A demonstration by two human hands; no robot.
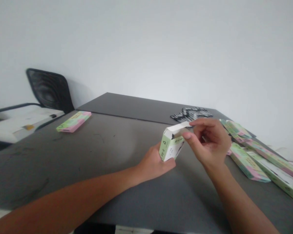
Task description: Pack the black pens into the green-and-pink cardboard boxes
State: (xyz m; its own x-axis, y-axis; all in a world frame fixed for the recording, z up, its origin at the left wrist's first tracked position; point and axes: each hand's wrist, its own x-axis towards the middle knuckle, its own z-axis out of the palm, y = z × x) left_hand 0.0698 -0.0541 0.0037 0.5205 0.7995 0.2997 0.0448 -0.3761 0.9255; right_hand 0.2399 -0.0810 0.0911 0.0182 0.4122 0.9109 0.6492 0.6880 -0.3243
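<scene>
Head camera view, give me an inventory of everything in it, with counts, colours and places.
Open box: one, green and white, in left hand
Flat box: one, green and pink, table's left
Stacked boxes: several, count unclear, green, pink, white, right
Slim items: many, black and white, piled behind right hand
Table: one, dark grey, centre
Chair: one, black, far left
Wall: one, pale, behind
Hands: two, bare; left and right at open box
</scene>
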